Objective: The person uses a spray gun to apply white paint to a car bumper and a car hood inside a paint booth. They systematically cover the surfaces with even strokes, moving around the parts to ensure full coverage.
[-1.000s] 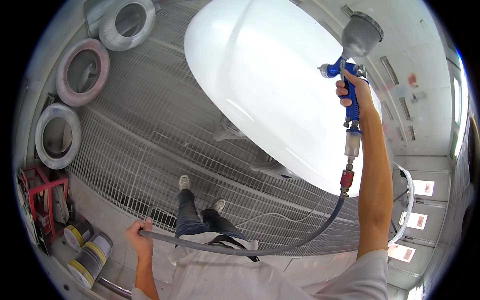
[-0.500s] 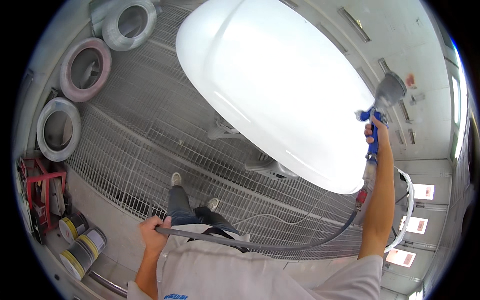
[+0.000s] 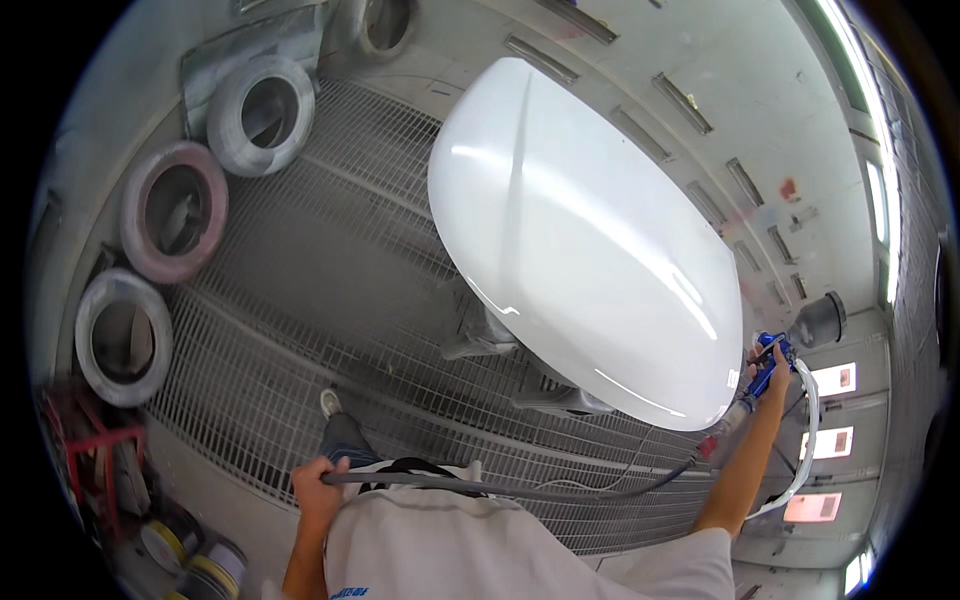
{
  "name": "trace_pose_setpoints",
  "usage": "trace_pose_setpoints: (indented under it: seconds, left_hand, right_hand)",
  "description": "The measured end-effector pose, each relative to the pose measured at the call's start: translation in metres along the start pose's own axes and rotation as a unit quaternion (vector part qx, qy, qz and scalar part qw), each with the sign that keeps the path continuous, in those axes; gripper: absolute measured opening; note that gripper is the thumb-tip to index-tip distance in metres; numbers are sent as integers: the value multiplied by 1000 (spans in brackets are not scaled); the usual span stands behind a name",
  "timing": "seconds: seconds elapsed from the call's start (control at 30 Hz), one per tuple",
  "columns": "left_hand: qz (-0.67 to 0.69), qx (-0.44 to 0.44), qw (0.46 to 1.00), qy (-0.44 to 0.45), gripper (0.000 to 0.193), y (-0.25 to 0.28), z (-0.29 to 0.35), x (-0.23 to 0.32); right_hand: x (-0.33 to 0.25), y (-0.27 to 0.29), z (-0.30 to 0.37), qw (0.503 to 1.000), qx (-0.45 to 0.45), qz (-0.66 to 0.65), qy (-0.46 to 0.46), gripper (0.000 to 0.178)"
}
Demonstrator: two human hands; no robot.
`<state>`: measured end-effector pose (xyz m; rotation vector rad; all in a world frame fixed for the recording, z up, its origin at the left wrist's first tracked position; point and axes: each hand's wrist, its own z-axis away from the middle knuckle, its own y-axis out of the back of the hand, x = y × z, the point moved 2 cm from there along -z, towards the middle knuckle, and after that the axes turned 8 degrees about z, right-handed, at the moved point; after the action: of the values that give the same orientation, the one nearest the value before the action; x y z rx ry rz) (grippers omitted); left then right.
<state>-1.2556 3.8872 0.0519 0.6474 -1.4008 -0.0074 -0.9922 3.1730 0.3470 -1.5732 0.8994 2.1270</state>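
My right hand (image 3: 770, 372) is closed around the grip of a blue spray gun (image 3: 762, 378) with a grey cup (image 3: 818, 320) on it. The gun is off the right end of a large glossy white curved panel (image 3: 600, 270), apart from it as far as I can tell. From the gun's red coupling a dark grey air hose (image 3: 560, 494) runs across my front. Its other stretch is gripped in my left hand (image 3: 318, 488), near my waist. The panel rests on supports (image 3: 480, 332) partly hidden beneath it.
Metal grating (image 3: 330, 240) covers the floor. Along the left wall lean several tyres, one of them a reddish tyre (image 3: 175, 212). A red metal frame (image 3: 100, 455) and paint cans (image 3: 215, 570) stand lower left. A white loop of hose (image 3: 808, 440) hangs at right.
My right hand has brought the spray gun nearer, from over the panel's right side to past its right end, and tilted it. The view has shifted, showing the panel whole. My left hand keeps the hose.
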Motion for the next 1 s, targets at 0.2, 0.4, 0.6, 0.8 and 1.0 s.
trace_pose_setpoints:
  seconds: [0.2, 0.4, 0.6, 0.8, 1.0]
  left_hand:
    - [40, 5, 998, 45, 42, 115, -109, -43]
    - [44, -56, 997, 33, 46, 143, -220, -63]
    - [47, -97, 993, 38, 45, 133, -336, -75]
    - [5, -119, 993, 16, 45, 121, -445, -28]
    - [55, -178, 982, 15, 44, 91, -568, 5]
  right_hand:
    - [-7, -89, 72, 989, -43, -140, 24, 41]
    - [-24, -132, 98, 975, -66, -208, 41, 43]
    - [-48, -205, 108, 980, 68, -175, 67, 39]
    - [-82, -237, 112, 971, 122, -190, 71, 39]
    - [-117, -294, 113, 966, 206, -148, 46, 37]
